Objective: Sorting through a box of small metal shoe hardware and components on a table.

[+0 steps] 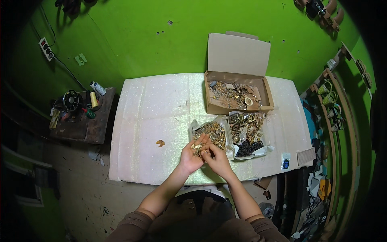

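Gold-toned pieces (196,147) — likely light, slippery, best pinched edgewise — lie in our open left hand (192,159), nearer us than the cardboard box (219,109), our right hand (216,155) bent over them, hold unclear.

No legible lettering or numbers

Head-worn left fisheye, looking down over a white table (145,113)
From above the wearer's torso (193,222) it faces forward and steeply down (straight edges bow toward the rim), with the left hand (192,156) and right hand (217,156) near, just below mid-view, and the green wall (141,40) farther off.
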### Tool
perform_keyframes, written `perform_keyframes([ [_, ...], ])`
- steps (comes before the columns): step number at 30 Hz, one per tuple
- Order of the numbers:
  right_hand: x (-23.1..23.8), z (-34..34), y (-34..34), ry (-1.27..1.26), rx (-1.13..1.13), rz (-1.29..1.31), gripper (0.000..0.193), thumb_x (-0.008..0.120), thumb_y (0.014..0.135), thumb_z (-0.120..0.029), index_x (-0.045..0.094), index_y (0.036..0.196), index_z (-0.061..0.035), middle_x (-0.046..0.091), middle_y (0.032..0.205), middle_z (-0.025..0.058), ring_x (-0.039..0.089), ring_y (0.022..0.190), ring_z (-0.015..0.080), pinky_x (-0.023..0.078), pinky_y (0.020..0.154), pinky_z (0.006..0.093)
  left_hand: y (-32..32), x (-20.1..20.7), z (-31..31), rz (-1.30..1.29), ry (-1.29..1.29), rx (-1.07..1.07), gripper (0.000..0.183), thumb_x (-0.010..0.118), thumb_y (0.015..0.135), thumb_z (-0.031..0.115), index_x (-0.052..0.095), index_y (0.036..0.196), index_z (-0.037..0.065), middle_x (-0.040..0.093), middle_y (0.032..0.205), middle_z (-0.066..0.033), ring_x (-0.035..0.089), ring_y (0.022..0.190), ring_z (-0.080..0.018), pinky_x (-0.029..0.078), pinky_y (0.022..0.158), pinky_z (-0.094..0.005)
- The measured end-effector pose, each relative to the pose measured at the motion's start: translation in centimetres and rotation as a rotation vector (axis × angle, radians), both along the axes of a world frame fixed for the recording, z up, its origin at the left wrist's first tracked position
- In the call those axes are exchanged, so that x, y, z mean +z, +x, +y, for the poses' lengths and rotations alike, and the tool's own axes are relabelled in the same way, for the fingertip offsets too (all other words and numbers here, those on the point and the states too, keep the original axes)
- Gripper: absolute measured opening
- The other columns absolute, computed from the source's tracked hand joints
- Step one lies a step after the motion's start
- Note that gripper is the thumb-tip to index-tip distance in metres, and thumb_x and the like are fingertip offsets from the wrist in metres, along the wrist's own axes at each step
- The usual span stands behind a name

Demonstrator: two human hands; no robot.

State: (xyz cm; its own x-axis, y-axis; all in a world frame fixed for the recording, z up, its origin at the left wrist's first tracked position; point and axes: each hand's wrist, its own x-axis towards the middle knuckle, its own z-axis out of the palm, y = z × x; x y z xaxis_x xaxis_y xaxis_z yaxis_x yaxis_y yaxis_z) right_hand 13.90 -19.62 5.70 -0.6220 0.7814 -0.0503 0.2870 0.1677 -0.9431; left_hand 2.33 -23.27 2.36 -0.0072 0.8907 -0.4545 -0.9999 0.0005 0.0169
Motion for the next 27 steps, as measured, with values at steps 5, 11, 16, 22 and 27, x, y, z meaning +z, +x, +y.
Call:
perform_keyframes([
  [5,-2.0,0.6,0.9,-0.297,-0.054,0.208,0.011,0.054,0.080,-0.009,0.054,0.088,-0.0006,0.052,0.068,-0.0015,0.044,0.062,0.0042,0.036,0.055,0.0184,1.0,-0.4,0.0,-0.017,0.019,-0.012,0.039,0.026,0.089,0.022,0.044,0.117,0.001,0.047,0.120,-0.0095,0.041,0.114,-0.0226,0.031,0.097,-0.0382],
  [11,-1.6,1.7,1.4,-0.364,0.016,0.251,0.013,0.051,0.085,-0.012,0.053,0.091,-0.0012,0.056,0.076,0.0007,0.049,0.069,0.0056,0.039,0.062,0.0194,1.5,0.0,0.9,0.040,-0.001,-0.010,0.041,0.023,0.090,0.022,0.045,0.117,0.001,0.048,0.120,-0.0096,0.043,0.112,-0.0219,0.032,0.097,-0.0364],
  [16,-1.3,2.2,2.9,-0.428,0.078,0.246,0.016,0.048,0.086,-0.012,0.054,0.097,-0.0018,0.056,0.078,0.0002,0.050,0.070,0.0057,0.039,0.064,0.0193,2.9,1.0,1.8,0.099,-0.087,-0.008,0.041,0.023,0.091,0.026,0.047,0.116,0.004,0.049,0.119,-0.0077,0.043,0.112,-0.0211,0.033,0.096,-0.0362],
  [22,-1.5,4.7,5.6,-0.696,0.003,0.253,0.023,0.047,0.085,-0.008,0.053,0.105,-0.0026,0.059,0.087,0.0027,0.054,0.073,0.0071,0.041,0.059,0.0187,4.4,-0.1,3.6,0.063,-0.080,0.031,0.042,0.023,0.091,0.028,0.046,0.118,0.005,0.047,0.121,-0.0053,0.043,0.113,-0.0182,0.031,0.095,-0.0394],
  [27,-0.8,8.2,8.8,-0.756,-0.063,0.244,0.026,0.045,0.085,-0.006,0.050,0.110,-0.0008,0.060,0.093,0.0069,0.058,0.077,0.0107,0.044,0.058,0.0179,6.2,0.0,6.1,-0.015,-0.040,0.076,0.040,0.024,0.091,0.025,0.045,0.117,0.004,0.048,0.119,-0.0087,0.043,0.112,-0.0198,0.033,0.096,-0.0368],
])
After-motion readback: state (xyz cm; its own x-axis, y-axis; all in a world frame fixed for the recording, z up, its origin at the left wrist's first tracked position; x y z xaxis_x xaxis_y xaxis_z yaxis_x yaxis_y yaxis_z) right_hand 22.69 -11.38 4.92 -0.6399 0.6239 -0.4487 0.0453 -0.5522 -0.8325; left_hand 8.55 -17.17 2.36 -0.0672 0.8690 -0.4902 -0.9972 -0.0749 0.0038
